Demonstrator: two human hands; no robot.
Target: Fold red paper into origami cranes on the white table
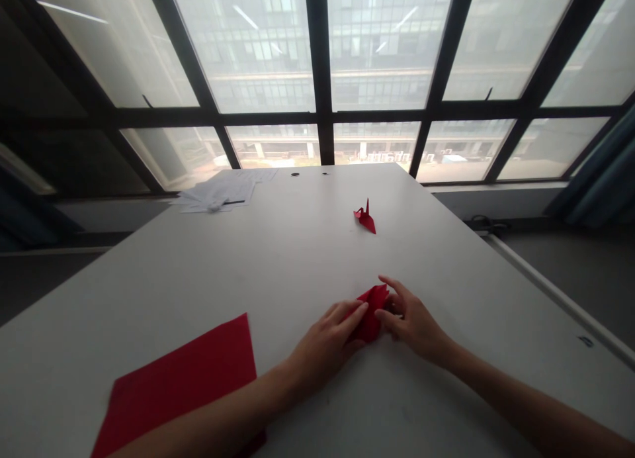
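Note:
A partly folded piece of red paper (371,322) lies on the white table in front of me, its pointed layers rising at the upper right. My left hand (330,335) holds it from the left, fingertips pressing on the top and thumb at the near edge. At the right edge, my right hand (409,319) has its thumb against the paper and other fingers curled beside it, while the index finger stretches out above. Some of its fingertips are hidden. Farther back stands a finished red paper crane (366,218), touched by neither hand.
A large red paper sheet (183,378) lies at the near left, partly beneath my left forearm. Loose white papers (218,192) with a dark pen-like stick are at the table's far left. The white table (278,246) reaches toward framed windows (377,47).

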